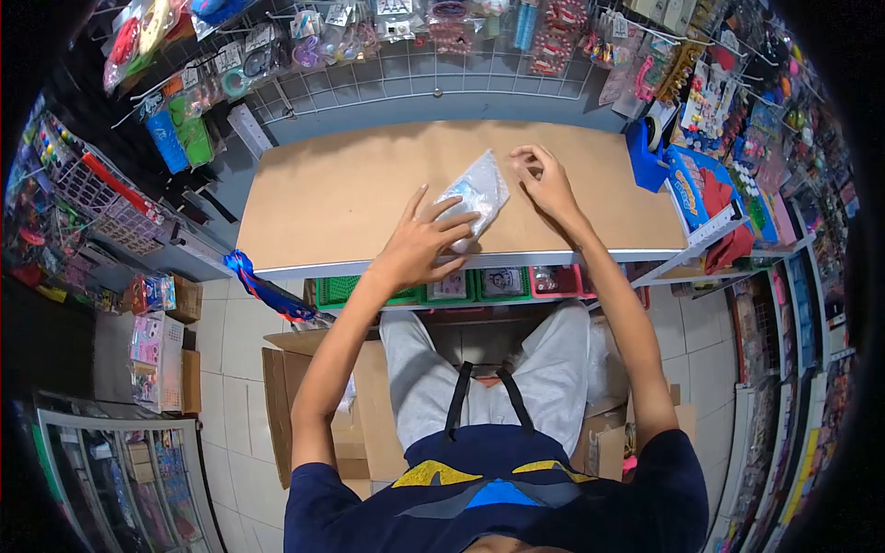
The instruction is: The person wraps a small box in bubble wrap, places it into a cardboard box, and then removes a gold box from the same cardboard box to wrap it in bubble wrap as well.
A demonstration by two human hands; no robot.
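Observation:
A bubble-wrap packet [484, 189] lies aslant on the brown tabletop, with something pale and bluish inside that I cannot make out. My left hand [419, 240] holds it down, fingers spread across its lower part and the thumb near its bottom edge. To the right of the packet, my right hand [550, 187] is raised a little over the table, apart from the wrap. Its thumb and index finger are bent together in a pinch; whatever is between them is too small to tell.
The brown table [341, 203] has a metal front edge. A blue tape dispenser [648, 152] stands at its right end. Green baskets [452, 288] sit below. A wire rack [369, 88] with bagged goods rises behind. Open cardboard boxes [309, 392] flank my legs.

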